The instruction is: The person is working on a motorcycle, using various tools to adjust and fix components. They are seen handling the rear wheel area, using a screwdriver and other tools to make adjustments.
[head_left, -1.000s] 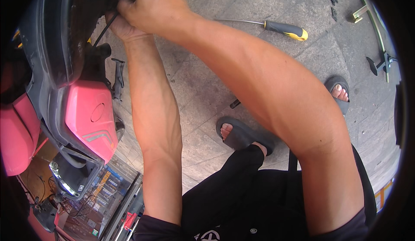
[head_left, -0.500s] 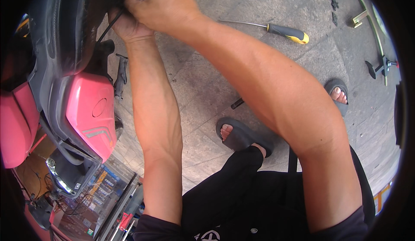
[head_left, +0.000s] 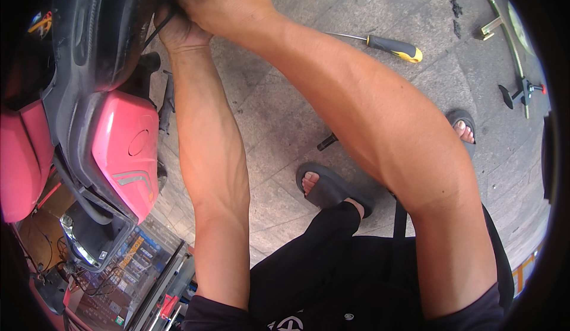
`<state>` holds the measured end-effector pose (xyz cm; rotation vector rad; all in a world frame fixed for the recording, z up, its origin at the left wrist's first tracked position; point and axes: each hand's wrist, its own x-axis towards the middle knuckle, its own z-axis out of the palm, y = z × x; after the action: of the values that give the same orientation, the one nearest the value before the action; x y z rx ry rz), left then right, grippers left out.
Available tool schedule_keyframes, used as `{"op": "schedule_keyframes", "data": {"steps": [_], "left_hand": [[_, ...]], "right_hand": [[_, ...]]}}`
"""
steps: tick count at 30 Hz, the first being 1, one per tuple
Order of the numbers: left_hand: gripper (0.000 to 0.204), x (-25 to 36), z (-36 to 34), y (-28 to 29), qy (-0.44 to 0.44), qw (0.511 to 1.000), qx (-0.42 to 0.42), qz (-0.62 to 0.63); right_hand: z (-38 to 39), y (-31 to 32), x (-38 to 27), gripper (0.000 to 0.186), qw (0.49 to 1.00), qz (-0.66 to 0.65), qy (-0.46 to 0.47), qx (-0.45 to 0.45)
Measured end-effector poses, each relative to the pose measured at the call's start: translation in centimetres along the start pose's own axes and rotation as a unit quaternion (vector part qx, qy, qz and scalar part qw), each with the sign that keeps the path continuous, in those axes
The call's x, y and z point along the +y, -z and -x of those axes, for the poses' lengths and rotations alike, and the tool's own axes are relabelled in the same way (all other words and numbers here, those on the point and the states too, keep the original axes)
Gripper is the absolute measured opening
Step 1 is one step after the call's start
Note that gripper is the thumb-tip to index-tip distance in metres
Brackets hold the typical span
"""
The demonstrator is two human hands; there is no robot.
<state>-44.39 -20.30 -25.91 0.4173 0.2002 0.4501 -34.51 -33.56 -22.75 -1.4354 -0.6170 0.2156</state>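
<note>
Both hands are close together at the dark underside of a pink and black scooter [head_left: 127, 147], near the top left. My right hand [head_left: 228, 4] is curled closed at a dark part by the picture's upper edge; its fingertips and what they grip are too dark to make out. Just below and behind it, my left hand [head_left: 178, 33] is turned palm up against the scooter's edge, its fingers hidden. A thin black cable [head_left: 155, 36] runs from the scooter's side across to the left palm.
On the paved floor lie a black and yellow screwdriver [head_left: 395, 48] and a short black tube-like piece [head_left: 326, 142] under my right forearm. A long metal rod with a clamp [head_left: 522, 90] lies at the far right. A glass display case [head_left: 139, 265] stands at lower left.
The view has shifted slightly. Both hands stay together at the scooter's underside with nearly the same hold, and the right fingers have moved only a little.
</note>
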Motion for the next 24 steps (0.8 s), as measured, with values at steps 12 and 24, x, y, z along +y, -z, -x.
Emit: {"op": "schedule_keyframes", "data": {"steps": [12,24], "left_hand": [[0.045,0.6,0.1,-0.3,0.004,1.0,-0.009,-0.006],[0.041,-2.3,-0.9,-3.2,0.045,0.994,-0.034,0.092]], "right_hand": [[-0.2,0.2,-0.4,0.028,0.999,0.014,-0.039,-0.034],[-0.4,3.1,-1.1,0.032,0.99,0.064,-0.053,-0.113]]}}
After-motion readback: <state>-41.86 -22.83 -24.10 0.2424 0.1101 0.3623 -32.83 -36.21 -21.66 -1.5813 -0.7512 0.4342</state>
